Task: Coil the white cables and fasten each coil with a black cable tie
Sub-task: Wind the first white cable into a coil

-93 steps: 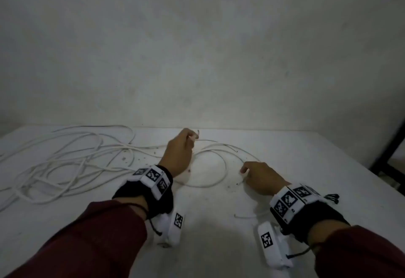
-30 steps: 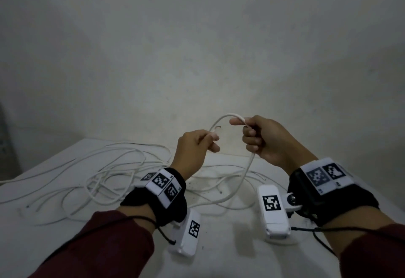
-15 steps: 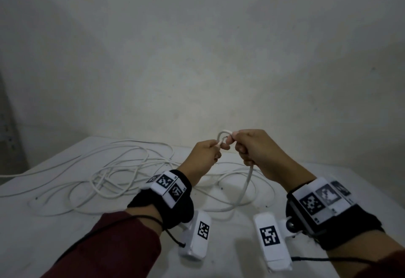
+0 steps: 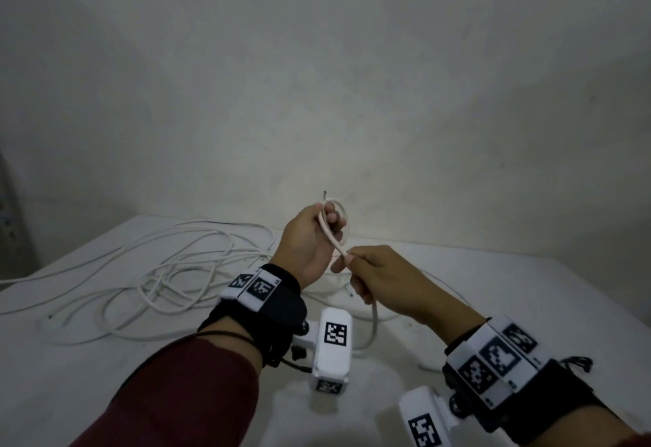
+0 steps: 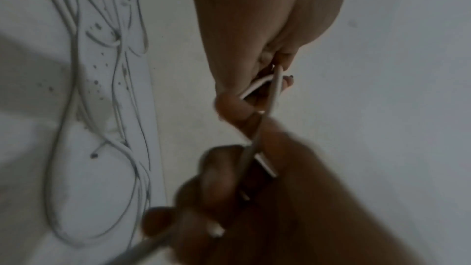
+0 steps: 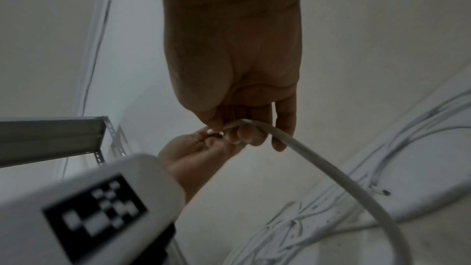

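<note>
My left hand (image 4: 317,235) is raised above the table and holds a small loop of white cable (image 4: 333,231), with the cable's bare end sticking up above the fingers. Just below it, my right hand (image 4: 366,270) pinches the same cable, which then hangs down to the table. The left wrist view shows the cable (image 5: 270,96) crossing between the fingers of both hands. In the right wrist view the cable (image 6: 318,164) leaves my right hand's fingers (image 6: 244,134) and curves down. More white cables (image 4: 169,270) lie tangled on the table's left. No black cable tie is in view.
The white table (image 4: 510,298) stands against a plain wall. A metal shelf frame (image 6: 51,138) shows in the right wrist view. White marker blocks (image 4: 333,348) hang under both wrists.
Both hands lifted the cable off the table and met. Since then my left hand has risen with a small loop formed in it, and my right hand has slid down the cable.
</note>
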